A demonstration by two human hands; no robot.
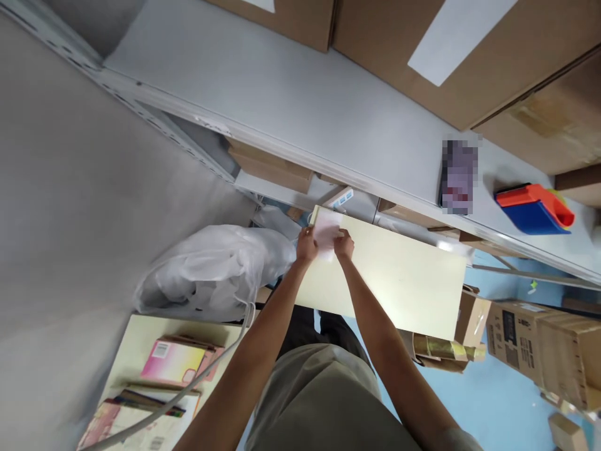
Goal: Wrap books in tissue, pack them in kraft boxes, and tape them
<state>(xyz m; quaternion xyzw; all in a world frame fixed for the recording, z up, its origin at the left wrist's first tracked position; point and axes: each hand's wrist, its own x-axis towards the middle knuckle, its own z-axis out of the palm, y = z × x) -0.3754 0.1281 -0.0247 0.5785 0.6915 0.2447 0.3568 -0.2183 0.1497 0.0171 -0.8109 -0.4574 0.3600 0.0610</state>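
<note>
A thin, pale pinkish-white sheet [326,228], blurred and possibly a plastic bag or film, is at the left end of the cream tabletop [399,275]. My left hand [307,245] is closed on its left edge. My right hand [344,243] pinches its right side with fingers curled. I cannot make out what, if anything, is inside the sheet. Just beyond it a white power strip [340,198] rests at the table's back edge.
A grey shelf [282,94] with cardboard boxes [389,44] spans above the table. On it are a pixelated phone-like item [459,178] and a red-blue object [535,210]. Left are a white plastic bag [206,269], pink-yellow packets [173,361] and a cable [206,369]; cartons [535,344] stand right.
</note>
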